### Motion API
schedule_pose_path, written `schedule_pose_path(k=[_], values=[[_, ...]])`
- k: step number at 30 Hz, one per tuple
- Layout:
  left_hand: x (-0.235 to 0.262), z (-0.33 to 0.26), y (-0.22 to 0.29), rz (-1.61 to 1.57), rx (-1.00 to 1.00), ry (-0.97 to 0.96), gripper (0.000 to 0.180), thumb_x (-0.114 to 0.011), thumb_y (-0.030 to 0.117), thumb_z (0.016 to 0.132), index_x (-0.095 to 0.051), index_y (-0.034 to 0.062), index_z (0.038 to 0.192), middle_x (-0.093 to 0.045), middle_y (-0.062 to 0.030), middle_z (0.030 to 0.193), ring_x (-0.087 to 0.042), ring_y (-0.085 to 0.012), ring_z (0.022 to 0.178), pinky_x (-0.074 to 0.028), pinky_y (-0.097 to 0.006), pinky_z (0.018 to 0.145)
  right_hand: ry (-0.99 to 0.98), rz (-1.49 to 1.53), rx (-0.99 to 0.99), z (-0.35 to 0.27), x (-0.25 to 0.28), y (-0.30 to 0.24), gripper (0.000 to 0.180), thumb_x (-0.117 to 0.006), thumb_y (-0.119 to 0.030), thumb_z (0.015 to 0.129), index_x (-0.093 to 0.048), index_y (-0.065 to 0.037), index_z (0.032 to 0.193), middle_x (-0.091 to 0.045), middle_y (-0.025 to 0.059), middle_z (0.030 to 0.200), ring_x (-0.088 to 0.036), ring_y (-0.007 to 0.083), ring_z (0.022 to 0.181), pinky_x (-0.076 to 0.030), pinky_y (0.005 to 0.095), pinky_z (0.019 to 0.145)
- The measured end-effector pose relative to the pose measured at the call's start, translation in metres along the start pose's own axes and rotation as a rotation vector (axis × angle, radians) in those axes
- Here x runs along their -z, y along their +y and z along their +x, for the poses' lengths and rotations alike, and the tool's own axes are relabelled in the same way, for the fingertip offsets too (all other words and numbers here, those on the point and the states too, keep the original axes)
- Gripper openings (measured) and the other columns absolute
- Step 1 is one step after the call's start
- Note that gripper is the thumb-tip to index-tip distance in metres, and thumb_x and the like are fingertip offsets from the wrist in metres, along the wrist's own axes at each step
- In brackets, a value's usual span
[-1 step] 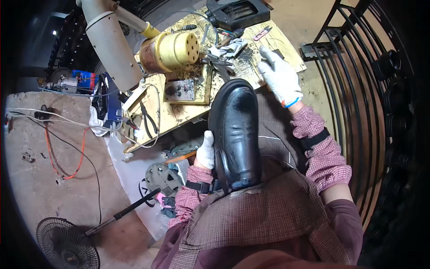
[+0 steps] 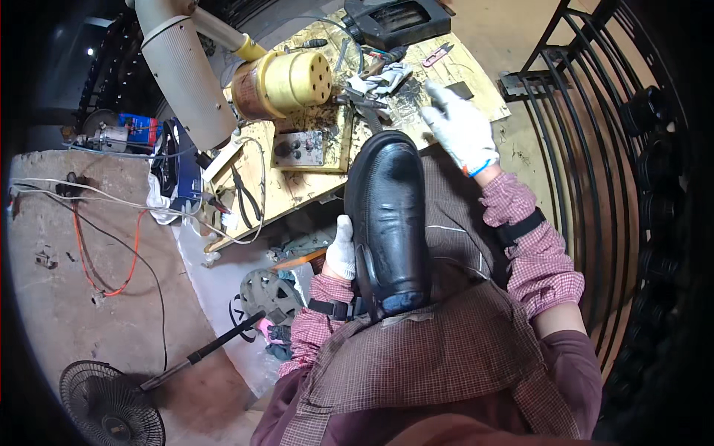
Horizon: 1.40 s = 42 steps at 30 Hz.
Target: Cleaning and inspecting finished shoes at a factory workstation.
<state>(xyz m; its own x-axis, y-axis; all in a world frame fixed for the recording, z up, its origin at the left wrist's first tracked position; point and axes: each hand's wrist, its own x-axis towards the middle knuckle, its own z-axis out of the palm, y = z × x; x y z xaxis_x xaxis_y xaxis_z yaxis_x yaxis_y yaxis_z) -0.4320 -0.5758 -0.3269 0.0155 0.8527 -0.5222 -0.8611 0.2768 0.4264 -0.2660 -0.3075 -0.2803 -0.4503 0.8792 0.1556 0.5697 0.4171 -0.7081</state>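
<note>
Cluttered and low, the yellowish worktop [image 2: 297, 189] fills the upper middle of the head view, with concrete floor to the left and a black metal rack [image 2: 595, 149] curving down the right side. On the board lie a yellow drum-shaped machine part [image 2: 286, 82], a small grey switch box [image 2: 297, 149], pliers [image 2: 361, 97] and loose rags. A floor fan [image 2: 111, 409] stands at the lower left, and wires trail over the floor.

A black leather shoe [image 2: 390, 219] rests sole-down on the person's lap, toe pointing toward the board. The left hand [image 2: 342, 249], in a white glove, presses against the shoe's left side near the heel, fingers curled round its edge. The right hand [image 2: 461, 134], also gloved, is stretched out over the far edge of the board, fingers loosely spread above small dark scraps [image 2: 461, 91]; I cannot tell whether it holds anything.

To do this well, the left hand should keep the shoe firmly braced on the lap so it does not roll, while the right hand reaches without dragging its sleeve through the clutter.
</note>
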Motion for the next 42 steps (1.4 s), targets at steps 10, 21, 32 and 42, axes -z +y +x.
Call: schedule_pose_path(k=[10, 21, 32, 42], values=[[0.012, 0.003, -0.002, -0.174, 0.035, 0.117, 0.113, -0.058, 0.084, 0.077, -0.038, -0.0010, 0.149, -0.054, -0.0316, 0.137, -0.060, -0.0462, 0.118, -0.054, -0.056, 0.101, -0.028, 0.075, 0.138, 0.082, -0.069, -0.003, 0.044, -0.048, -0.036, 0.100, -0.061, -0.015, 0.137, -0.068, 0.0141, 0.126, -0.065, 0.0353, 0.114, -0.050, 0.0434, 0.100], [0.007, 0.018, 0.009, -0.045, 0.064, 0.375, 0.075, -0.045, 0.064, 0.101, -0.052, 0.0030, 0.144, -0.062, -0.0150, 0.136, -0.062, -0.0272, 0.118, -0.050, -0.039, 0.107, -0.461, -0.225, -0.029, 0.131, -0.075, -0.021, 0.056, -0.053, -0.054, 0.097, -0.066, -0.007, 0.124, -0.070, 0.0194, 0.120, -0.065, 0.0371, 0.113, -0.049, 0.0428, 0.099], [-0.046, 0.034, 0.022, -0.154, 0.206, 0.156, 0.071, -0.041, 0.060, 0.104, -0.045, 0.0072, 0.151, -0.056, -0.0149, 0.144, -0.056, -0.0302, 0.128, -0.043, -0.042, 0.114, -0.279, 1.233, -0.440, 0.034, 0.000, 0.051, 0.076, -0.056, -0.010, 0.099, -0.014, -0.010, 0.163, -0.064, 0.0230, 0.126, -0.071, 0.0210, 0.076, -0.058, 0.0257, 0.057], [-0.059, 0.032, 0.017, -0.122, 0.173, 0.155, 0.071, -0.042, 0.060, 0.104, -0.046, 0.0073, 0.150, -0.055, -0.0164, 0.146, -0.056, -0.0317, 0.129, -0.045, -0.044, 0.112, -0.246, 0.721, -0.555, -0.070, 0.015, 0.029, 0.037, -0.065, -0.033, 0.097, -0.064, -0.008, 0.126, -0.064, 0.0034, 0.073, -0.061, 0.0138, 0.059, -0.047, 0.0292, 0.050]])
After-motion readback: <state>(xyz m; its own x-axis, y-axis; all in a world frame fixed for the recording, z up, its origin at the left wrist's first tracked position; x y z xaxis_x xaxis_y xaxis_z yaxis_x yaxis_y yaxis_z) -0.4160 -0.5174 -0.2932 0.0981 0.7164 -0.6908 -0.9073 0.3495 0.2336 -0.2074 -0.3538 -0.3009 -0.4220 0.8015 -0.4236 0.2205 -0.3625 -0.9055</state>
